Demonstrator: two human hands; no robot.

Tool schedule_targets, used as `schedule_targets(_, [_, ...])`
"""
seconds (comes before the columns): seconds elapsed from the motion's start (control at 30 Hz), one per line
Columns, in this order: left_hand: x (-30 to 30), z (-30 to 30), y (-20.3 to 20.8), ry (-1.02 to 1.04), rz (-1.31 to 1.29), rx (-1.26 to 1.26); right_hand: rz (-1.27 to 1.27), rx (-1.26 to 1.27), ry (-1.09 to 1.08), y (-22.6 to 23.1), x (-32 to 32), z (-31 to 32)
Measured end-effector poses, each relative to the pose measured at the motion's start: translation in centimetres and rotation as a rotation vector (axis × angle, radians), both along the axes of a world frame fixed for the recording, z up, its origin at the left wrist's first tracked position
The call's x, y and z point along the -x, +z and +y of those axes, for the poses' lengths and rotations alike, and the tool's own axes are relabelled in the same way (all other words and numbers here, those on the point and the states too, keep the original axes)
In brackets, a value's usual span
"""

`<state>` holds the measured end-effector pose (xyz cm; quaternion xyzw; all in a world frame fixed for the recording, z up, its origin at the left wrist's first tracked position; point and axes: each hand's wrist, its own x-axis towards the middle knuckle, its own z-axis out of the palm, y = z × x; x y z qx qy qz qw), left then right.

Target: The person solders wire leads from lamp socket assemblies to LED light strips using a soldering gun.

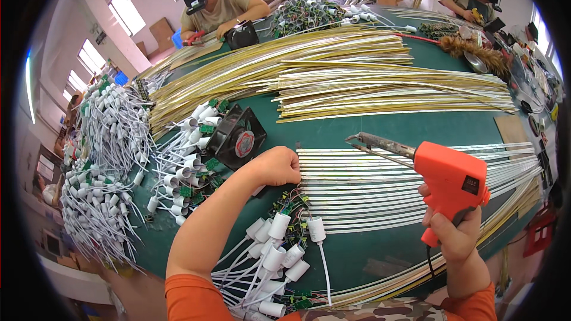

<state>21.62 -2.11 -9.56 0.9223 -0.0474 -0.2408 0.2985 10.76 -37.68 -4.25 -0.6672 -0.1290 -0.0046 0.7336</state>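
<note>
In my right hand (453, 232) is a red soldering gun (449, 178), its metal tip (363, 139) pointing left above the far strips. My left hand (281, 166) is closed at the left ends of a row of thin white LED strips (410, 187), laid side by side on the green table. Whatever its fingers pinch is hidden. Close below that hand lie small green circuit boards (291, 208) with white cylindrical lamp caps (276, 258) and white wires. One lamp cap (316, 229) stands apart at the lower strips' left ends.
A black fan (239, 138) stands beside my left forearm. Piles of white lamp caps with wires (113, 125) cover the table's left side. Bundles of yellowish strips (392, 89) lie beyond the row. Two people (217, 12) work at the far side. Tools and clutter (535, 83) line the right edge.
</note>
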Motion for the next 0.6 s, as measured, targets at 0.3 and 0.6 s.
schedule_targets(0.3, [0.0,-0.2,-0.1,0.018,0.023,-0.055,-0.001,-0.045,0.089,-3.0,-0.9,-1.2])
schedule_targets(0.6, [1.8,2.3,-0.7,0.016,-0.116,0.108,0.026,-0.034,0.05,-3.2,-1.5,-1.5])
